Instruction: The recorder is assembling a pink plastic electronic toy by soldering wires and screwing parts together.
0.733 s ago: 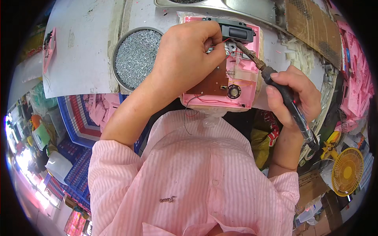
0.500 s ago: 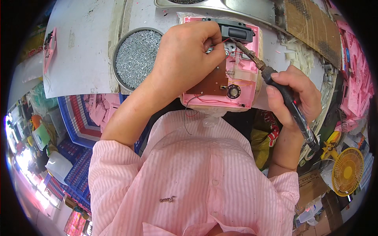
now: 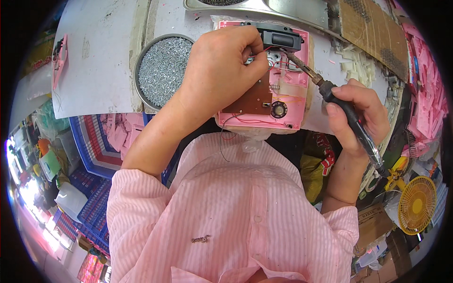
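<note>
At the upper centre of the head view lies an open pink casing [image 3: 295, 104] with a brown circuit board [image 3: 251, 102], a round speaker [image 3: 279, 109] and a black module [image 3: 285, 41] along its top edge. Over its left part the left hand [image 3: 224, 59] bends thumb and fingers close to a red wire [image 3: 269, 48], though whether they pinch it is hidden; right of centre, well apart, the right hand [image 3: 370, 107] is wrapped round a soldering iron [image 3: 326, 90], its tip just below the module.
</note>
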Demonstrator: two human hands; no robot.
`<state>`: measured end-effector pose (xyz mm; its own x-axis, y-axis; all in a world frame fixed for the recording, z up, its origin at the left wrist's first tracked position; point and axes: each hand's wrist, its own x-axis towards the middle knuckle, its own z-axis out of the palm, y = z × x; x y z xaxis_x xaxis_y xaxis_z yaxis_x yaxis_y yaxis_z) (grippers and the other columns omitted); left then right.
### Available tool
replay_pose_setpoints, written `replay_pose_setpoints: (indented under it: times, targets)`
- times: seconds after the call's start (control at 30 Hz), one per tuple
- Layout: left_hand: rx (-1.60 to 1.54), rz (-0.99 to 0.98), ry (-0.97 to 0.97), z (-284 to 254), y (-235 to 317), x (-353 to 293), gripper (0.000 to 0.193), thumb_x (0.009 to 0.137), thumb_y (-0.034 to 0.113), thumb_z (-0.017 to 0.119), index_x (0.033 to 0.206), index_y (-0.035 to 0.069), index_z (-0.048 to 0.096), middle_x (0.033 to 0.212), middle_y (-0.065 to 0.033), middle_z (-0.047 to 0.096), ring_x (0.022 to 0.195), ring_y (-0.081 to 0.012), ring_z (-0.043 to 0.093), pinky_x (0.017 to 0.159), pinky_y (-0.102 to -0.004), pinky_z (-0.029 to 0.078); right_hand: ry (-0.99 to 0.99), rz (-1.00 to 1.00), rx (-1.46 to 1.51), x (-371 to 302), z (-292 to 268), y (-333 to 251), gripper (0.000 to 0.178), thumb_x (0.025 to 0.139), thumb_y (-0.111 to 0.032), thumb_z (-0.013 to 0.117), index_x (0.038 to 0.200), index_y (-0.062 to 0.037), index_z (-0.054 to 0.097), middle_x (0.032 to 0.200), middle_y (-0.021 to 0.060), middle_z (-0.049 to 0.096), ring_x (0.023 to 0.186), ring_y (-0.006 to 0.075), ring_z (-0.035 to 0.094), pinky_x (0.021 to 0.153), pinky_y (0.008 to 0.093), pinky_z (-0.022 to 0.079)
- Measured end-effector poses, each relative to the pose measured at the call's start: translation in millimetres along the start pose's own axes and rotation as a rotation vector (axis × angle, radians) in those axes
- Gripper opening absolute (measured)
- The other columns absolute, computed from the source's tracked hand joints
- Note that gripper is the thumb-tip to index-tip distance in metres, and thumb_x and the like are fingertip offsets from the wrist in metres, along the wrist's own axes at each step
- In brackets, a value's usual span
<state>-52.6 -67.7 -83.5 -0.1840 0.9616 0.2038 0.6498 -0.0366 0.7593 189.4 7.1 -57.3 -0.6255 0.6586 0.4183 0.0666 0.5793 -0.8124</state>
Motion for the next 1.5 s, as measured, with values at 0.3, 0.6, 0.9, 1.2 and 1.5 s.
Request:
replay_pose_setpoints:
  times: [0.3,0.6,0.9,1.2,1.5]
  targets:
    - [0.011,-0.031,0.03,0,2,-2,0.011,0.079,0.013,0.076,0.081,0.004,0.069,0.059,0.0014,0.045,0.055,-0.0079,0.044,0.052,-0.0258,0.039,-0.056,0.033,-0.006,5,-5,0,0.024,0.076,-0.003,0.08,0.098,-0.0004,0.07,0.078,0.0058,0.068,0.06,0.0105,0.057,0.053,0.0221,0.04]
    - [0.009,-0.046,0.05,2,1,-3,0.011,0.08,0.012,0.079,0.083,0.004,0.072,0.058,0.0026,0.044,0.055,-0.0058,0.043,0.052,-0.0248,0.038,-0.105,0.056,-0.102,12,3,1,0.021,0.075,-0.006,0.08,0.094,-0.004,0.072,0.082,0.0034,0.072,0.062,0.0104,0.062,0.055,0.0227,0.046]
    - [0.027,-0.018,0.068,3,0,-3,0.012,0.08,0.011,0.08,0.083,0.003,0.072,0.058,0.0018,0.045,0.054,-0.0065,0.043,0.052,-0.0249,0.038,-0.117,0.045,-0.07,14,4,1,0.023,0.075,-0.003,0.078,0.097,-0.0017,0.07,0.08,0.0045,0.068,0.063,0.0112,0.057,0.056,0.0233,0.042]
    - [0.025,-0.005,0.073,4,-1,-3,0.011,0.08,0.01,0.079,0.083,0.003,0.072,0.058,0.0007,0.045,0.054,-0.0073,0.043,0.052,-0.0254,0.038,-0.151,0.003,-0.066,13,3,4,0.026,0.079,-0.002,0.076,0.103,0.0031,0.066,0.078,0.0057,0.061,0.064,0.0106,0.048,0.056,0.0241,0.033]
    - [0.076,0.022,0.128,9,-1,-4,0.013,0.078,0.015,0.077,0.076,0.007,0.068,0.063,-0.007,0.06,0.057,-0.0255,0.062,0.053,-0.0379,0.048,-0.074,0.062,-0.085,12,3,3,0.025,0.075,-0.009,0.082,0.097,-0.0042,0.071,0.082,0.0055,0.071,0.062,0.0137,0.061,0.055,0.0246,0.045]
